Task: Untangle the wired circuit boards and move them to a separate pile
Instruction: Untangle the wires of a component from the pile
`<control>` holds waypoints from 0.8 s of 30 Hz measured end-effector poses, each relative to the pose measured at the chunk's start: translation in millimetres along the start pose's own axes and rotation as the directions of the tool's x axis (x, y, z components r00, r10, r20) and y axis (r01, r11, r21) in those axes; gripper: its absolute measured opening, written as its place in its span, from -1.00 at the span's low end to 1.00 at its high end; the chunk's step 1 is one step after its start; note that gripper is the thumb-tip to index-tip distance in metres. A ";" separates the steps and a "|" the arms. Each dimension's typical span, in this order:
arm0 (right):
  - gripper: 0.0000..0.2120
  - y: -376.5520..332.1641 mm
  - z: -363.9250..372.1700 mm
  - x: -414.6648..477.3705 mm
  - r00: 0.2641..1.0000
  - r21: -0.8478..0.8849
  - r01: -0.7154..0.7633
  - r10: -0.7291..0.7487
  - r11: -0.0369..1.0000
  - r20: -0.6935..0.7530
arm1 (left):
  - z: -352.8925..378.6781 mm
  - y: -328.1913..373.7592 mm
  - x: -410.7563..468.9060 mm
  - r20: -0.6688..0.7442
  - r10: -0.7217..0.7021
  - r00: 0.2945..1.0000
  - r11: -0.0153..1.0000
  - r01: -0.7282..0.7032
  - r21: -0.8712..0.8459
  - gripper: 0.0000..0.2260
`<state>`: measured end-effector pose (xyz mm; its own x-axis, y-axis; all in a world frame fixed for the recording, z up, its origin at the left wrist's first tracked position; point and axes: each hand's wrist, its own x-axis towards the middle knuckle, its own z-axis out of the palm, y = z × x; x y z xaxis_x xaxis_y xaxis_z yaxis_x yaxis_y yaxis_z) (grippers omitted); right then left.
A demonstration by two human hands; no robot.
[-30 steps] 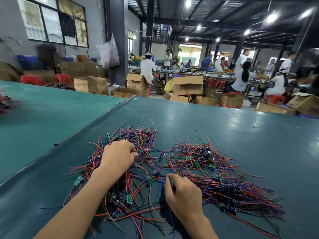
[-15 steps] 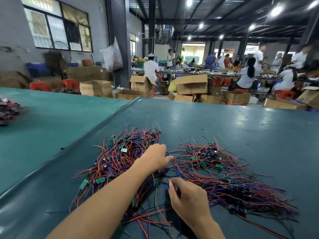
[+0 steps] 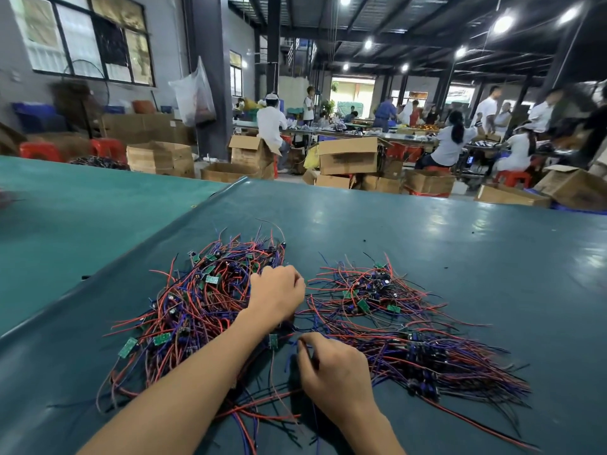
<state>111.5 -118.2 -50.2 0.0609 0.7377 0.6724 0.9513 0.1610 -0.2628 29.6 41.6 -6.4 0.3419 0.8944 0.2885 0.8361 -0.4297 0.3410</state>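
**Item 1. Right hand** [image 3: 331, 369]. The fingers [image 3: 308, 339] are curled, and the thumb and forefinger are pinched on a thin dark wire [image 3: 309, 353] at the near gap between the heaps. The wrist and forearm run back toward the lower edge of the view.

**Item 2. Left hand** [image 3: 277, 295]. The fingers [image 3: 294, 280] are bent downward at the right edge of the tangled pile [image 3: 203, 307]. The tips are hidden behind the knuckles (whether they have hold of any strand cannot be told). The forearm crosses over the near part of that pile.

**Item 3. Small green board** [image 3: 273, 341]. It lies between the two hands on its own leads.

**Item 4. Tangled pile.** A dense knot of red, blue and purple leads to the left of both hands, with green boards scattered through it.

**Item 5. Sorted heap, far** [image 3: 368, 290]. It lies right of the left hand, just beside it.

**Item 6. Sorted heap, near** [image 3: 443, 362]. It lies right of the right hand, with its leads fanning out rightward.

**Item 7. Dark teal table cover** [image 3: 427, 241]. It bears all the heaps and adjoins a lighter green table [image 3: 65, 208] on the left.

**Item 8. Surroundings.** Cardboard boxes [image 3: 348, 156], red stools [image 3: 39, 151] and seated workers [image 3: 271, 123] at benches beyond.
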 end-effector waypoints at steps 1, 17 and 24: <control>-0.94 -0.4 0.3 0.1 1.000 0.004 -0.003 0.003 1.000 0.002 | -5.6 0.8 -2.0 -0.057 -0.003 0.998 0.992 -0.004 -0.122 -0.75; -0.70 7.4 -0.5 5.2 0.955 0.603 -0.156 0.274 0.783 -0.109 | -82.3 34.8 -81.9 0.477 0.084 0.875 -0.593 0.429 -0.682 -0.94; -0.52 7.6 -8.9 9.9 0.941 0.805 -0.175 0.338 0.567 -0.033 | -63.0 23.5 -100.8 0.674 0.236 0.700 -0.723 0.590 -0.360 -0.93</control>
<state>122.0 -115.5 -39.4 0.3889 0.7266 0.5665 0.2852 0.4897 -0.8239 -12.3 -66.5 28.9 0.7256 0.6086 -0.3212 -0.5569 0.7935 0.2454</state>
